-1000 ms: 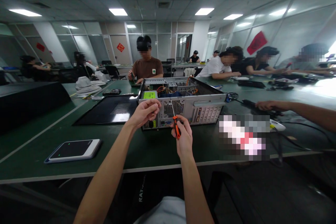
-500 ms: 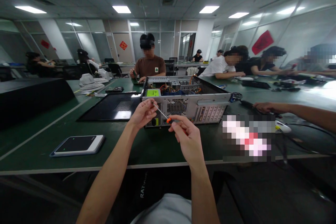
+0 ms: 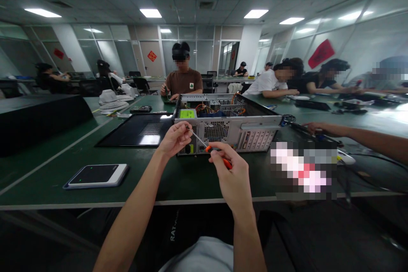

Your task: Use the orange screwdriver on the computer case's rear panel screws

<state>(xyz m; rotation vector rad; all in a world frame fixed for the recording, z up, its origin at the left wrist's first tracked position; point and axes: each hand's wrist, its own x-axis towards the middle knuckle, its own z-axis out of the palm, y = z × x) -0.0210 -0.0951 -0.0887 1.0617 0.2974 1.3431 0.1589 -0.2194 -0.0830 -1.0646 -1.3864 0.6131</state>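
Note:
An open computer case lies on the green table, its vented rear side facing me and cables showing inside. In front of it, my right hand is closed round the orange and black handle of a screwdriver. The shaft points up and left to my left hand, whose thumb and fingers are pinched together at the tip. Whatever small thing they may hold there is too tiny to make out. A yellow-green label shows at the case's left corner.
A black side panel lies left of the case. Nearer me is a white and black device. Another person's hand reaches in from the right by cables. White fans stand back left.
My right hand has shifted slightly right and down and turned, showing more of the orange handle. The other person's hand at the right has moved a little, with its fingers extended.

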